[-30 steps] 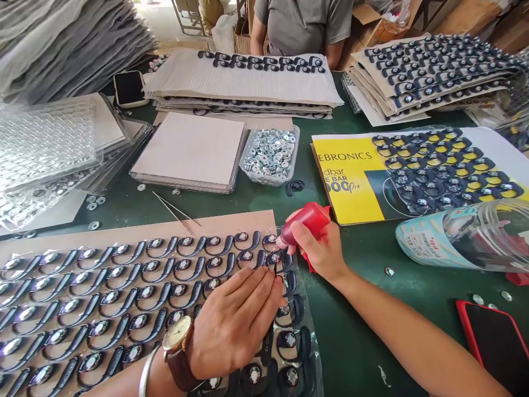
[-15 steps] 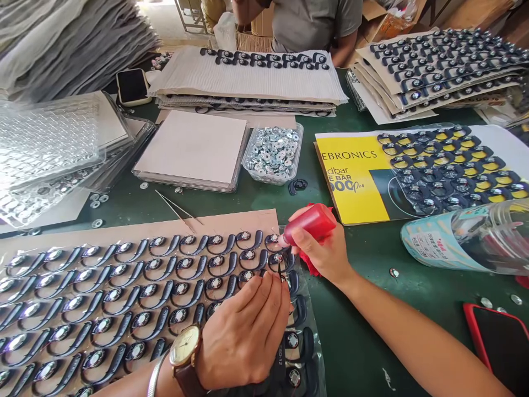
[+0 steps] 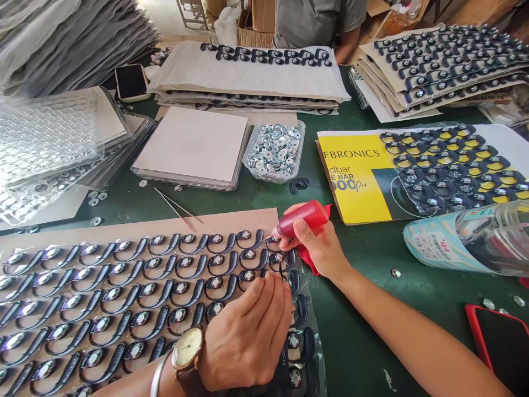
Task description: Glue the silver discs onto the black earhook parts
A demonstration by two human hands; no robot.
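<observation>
"The right hand (image 3: 320, 245)?"
"Its fingers gripped a red bottle (image 3: 303, 218), nozzle (image 3: 276, 232) near the far right black hooks (image 3: 233, 263)."
"And the left hand (image 3: 248, 333)?"
"Pinched around what were probably black tweezers (image 3: 281, 270), tip beside a silver disc (image 3: 279, 257)."

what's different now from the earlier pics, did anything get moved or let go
The right hand has moved the red bottle slightly left over the sheet. The co-worker no longer shows the arm once visible at picture left. Nothing was let go: the left hand keeps its pointed black tool, and the tub of washers stays put.
</observation>
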